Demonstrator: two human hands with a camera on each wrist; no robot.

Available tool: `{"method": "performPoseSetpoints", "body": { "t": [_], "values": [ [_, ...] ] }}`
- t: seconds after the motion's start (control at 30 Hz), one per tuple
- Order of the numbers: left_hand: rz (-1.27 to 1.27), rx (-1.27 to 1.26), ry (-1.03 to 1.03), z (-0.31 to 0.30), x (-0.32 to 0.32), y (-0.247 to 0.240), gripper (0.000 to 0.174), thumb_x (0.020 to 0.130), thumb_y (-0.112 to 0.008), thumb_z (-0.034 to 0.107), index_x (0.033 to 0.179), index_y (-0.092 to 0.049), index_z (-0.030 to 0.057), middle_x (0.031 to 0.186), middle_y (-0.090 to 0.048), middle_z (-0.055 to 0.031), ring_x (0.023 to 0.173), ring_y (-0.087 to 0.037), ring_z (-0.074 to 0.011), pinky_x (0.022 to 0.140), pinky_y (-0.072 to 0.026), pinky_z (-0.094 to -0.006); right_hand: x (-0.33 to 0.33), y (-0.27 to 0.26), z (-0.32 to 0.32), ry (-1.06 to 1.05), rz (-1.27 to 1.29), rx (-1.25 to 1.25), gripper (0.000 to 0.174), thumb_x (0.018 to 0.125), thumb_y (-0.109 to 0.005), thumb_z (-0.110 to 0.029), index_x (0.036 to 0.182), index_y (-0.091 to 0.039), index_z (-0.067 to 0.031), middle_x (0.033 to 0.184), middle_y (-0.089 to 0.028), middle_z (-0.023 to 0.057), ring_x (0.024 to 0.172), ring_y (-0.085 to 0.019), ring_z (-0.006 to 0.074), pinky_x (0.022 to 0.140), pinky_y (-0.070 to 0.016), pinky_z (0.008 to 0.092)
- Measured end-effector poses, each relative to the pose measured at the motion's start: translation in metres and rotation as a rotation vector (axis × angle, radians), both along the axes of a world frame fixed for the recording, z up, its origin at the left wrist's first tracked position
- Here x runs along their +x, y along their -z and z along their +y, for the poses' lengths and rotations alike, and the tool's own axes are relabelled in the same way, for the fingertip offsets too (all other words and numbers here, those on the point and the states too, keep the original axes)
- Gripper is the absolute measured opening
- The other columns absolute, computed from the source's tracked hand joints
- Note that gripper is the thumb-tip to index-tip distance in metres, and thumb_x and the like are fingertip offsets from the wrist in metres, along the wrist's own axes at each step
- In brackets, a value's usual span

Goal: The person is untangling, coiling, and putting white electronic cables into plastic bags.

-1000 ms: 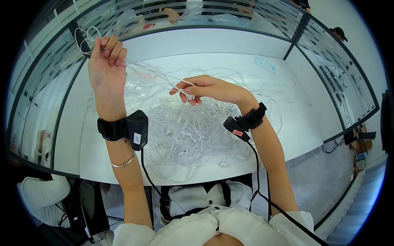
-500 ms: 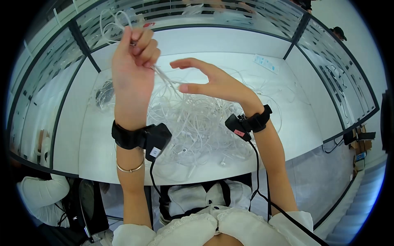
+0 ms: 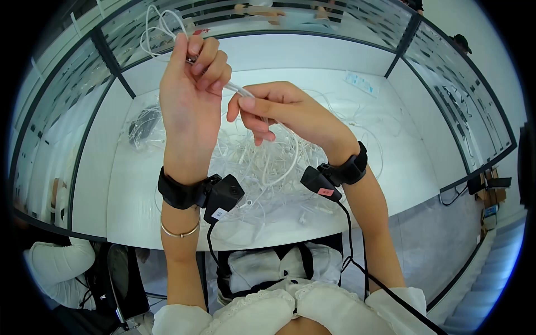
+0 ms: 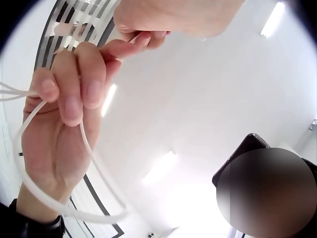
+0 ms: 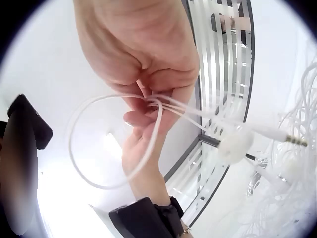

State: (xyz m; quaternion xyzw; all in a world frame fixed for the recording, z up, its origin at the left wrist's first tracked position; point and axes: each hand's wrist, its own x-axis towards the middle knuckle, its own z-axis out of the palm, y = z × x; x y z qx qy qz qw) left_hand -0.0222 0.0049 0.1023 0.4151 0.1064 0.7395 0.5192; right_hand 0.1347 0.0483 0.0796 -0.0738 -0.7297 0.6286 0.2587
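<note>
White earphones (image 5: 267, 131) stretch between the two hands, above the table. The left hand (image 3: 195, 84) is raised with curled fingers and grips their cable, with loops (image 3: 162, 25) standing out over the fingertips. Close to its right, the right hand (image 3: 279, 109) pinches the cable strands (image 3: 240, 89) between thumb and fingers. From the right hand, a loop of cable (image 3: 290, 162) hangs down. In the right wrist view, a metal-tipped plug (image 5: 297, 141) and a blurred white round part (image 5: 235, 146) dangle below the right hand.
A tangled heap of white earphone cables (image 3: 251, 184) covers the middle of the white table (image 3: 402, 184). A dark bundle with cables (image 3: 146, 125) lies at the left, and a blue-white packet (image 3: 359, 82) at the back right. Partition panels (image 3: 318, 53) surround the table.
The left hand has moved right, toward the right hand, bringing the cable along. The right hand opened off the strands half a second ago and now pinches them again.
</note>
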Motion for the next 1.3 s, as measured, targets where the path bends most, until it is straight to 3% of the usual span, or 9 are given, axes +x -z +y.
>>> {"method": "performPoseSetpoints", "body": {
  "t": [0.03,0.2,0.37,0.47,0.57,0.6,0.73,1.13,1.3],
  "values": [
    [-0.018,0.027,0.044,0.003,-0.004,0.003,0.026,0.102,-0.038,0.022,0.080,-0.036,0.0083,0.070,-0.028,0.0012,0.059,-0.026,-0.0096,0.058,-0.0282,-0.0253,0.000,0.000,0.000,0.015,0.014,0.003,0.036,0.100,-0.044,-0.032,0.093,-0.062,-0.0016,0.057,-0.040,-0.0053,0.051,-0.043,0.0047,0.055,-0.0463,0.0218],
    [-0.155,0.009,-0.039,0.012,0.008,0.006,0.025,0.101,-0.041,0.023,0.081,-0.040,0.0078,0.075,-0.037,-0.0011,0.072,-0.039,-0.0141,0.078,-0.0376,-0.0320,0.010,-0.003,0.011,0.103,0.131,-0.183,0.030,0.099,-0.045,-0.030,0.093,-0.061,-0.0045,0.059,-0.028,-0.0098,0.051,-0.020,0.0023,0.046,-0.0152,0.0218],
    [-0.160,-0.062,-0.097,0.015,0.011,0.007,0.027,0.100,-0.043,0.022,0.077,-0.041,0.0089,0.074,-0.039,-0.0013,0.074,-0.042,-0.0144,0.086,-0.0369,-0.0340,0.019,-0.004,0.018,0.088,0.129,-0.166,0.032,0.099,-0.044,-0.032,0.082,-0.055,-0.0071,0.058,-0.027,-0.0101,0.051,-0.020,0.0021,0.046,-0.0144,0.0216],
    [-0.188,-0.010,0.010,0.022,-0.005,0.014,0.029,0.099,-0.045,0.021,0.073,-0.038,0.0107,0.066,-0.034,0.0013,0.062,-0.037,-0.0118,0.072,-0.0397,-0.0311,0.020,-0.006,0.014,0.076,0.005,-0.105,0.038,0.097,-0.046,-0.038,0.074,-0.052,-0.0090,0.057,-0.030,-0.0095,0.049,-0.022,0.0028,0.045,-0.0152,0.0214],
    [-0.174,-0.007,0.148,0.023,-0.031,0.016,0.033,0.098,-0.046,0.019,0.069,-0.032,0.0118,0.061,-0.025,0.0030,0.054,-0.026,-0.0095,0.056,-0.0311,-0.0255,0.009,-0.003,-0.001,0.148,-0.197,0.057,0.045,0.099,-0.040,-0.040,0.066,-0.045,-0.0107,0.055,-0.029,-0.0081,0.048,-0.022,0.0040,0.044,-0.0175,0.0218],
    [-0.258,-0.097,0.052,0.018,-0.027,0.008,0.038,0.097,-0.046,0.018,0.065,-0.028,0.0127,0.058,-0.018,0.0031,0.050,-0.018,-0.0095,0.048,-0.0205,-0.0260,0.004,0.003,0.001,0.078,-0.203,0.059,0.047,0.099,-0.041,-0.043,0.064,-0.046,-0.0107,0.055,-0.030,-0.0078,0.048,-0.023,0.0043,0.044,-0.0184,0.0213],
    [-0.218,-0.124,0.016,0.015,-0.037,0.004,0.041,0.097,-0.046,0.017,0.061,-0.027,0.0132,0.056,-0.017,0.0031,0.048,-0.015,-0.0094,0.048,-0.0181,-0.0270,-0.006,0.013,-0.002,0.021,-0.183,0.029,0.046,0.098,-0.045,-0.041,0.065,-0.046,-0.0097,0.054,-0.029,-0.0076,0.048,-0.023,0.0044,0.044,-0.0192,0.0215],
    [-0.366,0.016,0.255,0.008,-0.071,0.000,0.039,0.099,-0.038,0.018,0.062,-0.026,0.0124,0.054,-0.017,0.0030,0.046,-0.014,-0.0101,0.046,-0.0164,-0.0277,-0.005,0.027,0.014,0.058,-0.128,0.181,0.046,0.098,-0.045,-0.042,0.074,-0.059,-0.0054,0.053,-0.030,-0.0070,0.049,-0.025,0.0054,0.046,-0.0224,0.0228],
    [-0.356,-0.002,0.249,0.007,-0.075,0.000,0.036,0.098,-0.040,0.017,0.063,-0.029,0.0117,0.055,-0.017,0.0026,0.047,-0.014,-0.0099,0.047,-0.0168,-0.0274,0.005,0.016,0.015,0.037,-0.171,0.028,0.045,0.098,-0.045,-0.041,0.070,-0.055,-0.0071,0.055,-0.028,-0.0082,0.052,-0.024,0.0043,0.047,-0.0196,0.0214]
  ]
}}
